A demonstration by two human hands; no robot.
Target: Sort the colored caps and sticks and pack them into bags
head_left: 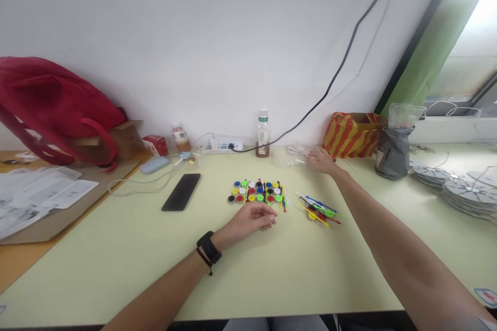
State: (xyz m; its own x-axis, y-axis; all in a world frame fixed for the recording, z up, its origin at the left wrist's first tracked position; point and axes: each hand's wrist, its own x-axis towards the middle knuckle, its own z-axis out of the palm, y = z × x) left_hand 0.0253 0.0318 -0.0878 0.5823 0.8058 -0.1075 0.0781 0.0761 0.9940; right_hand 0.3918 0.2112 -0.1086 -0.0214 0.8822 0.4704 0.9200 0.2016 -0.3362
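Observation:
My left hand, with a black watch on its wrist, is above the table just in front of rows of small coloured discs. Its fingers are curled towards the thumb, and whatever may be between them is hidden. Thin coloured plastic sticks stand or lie between and beside the discs. At the back right, my right hand reaches out with its fingers stretched, beside clear plastic bags. A loose pile of coloured pointed sticks with a few discs lies between my right forearm and the rows.
A black phone lies left of the discs. Against the wall stand a drink bottle, a power strip and a striped paper bag. A red backpack is far left; stacked grey discs are at right.

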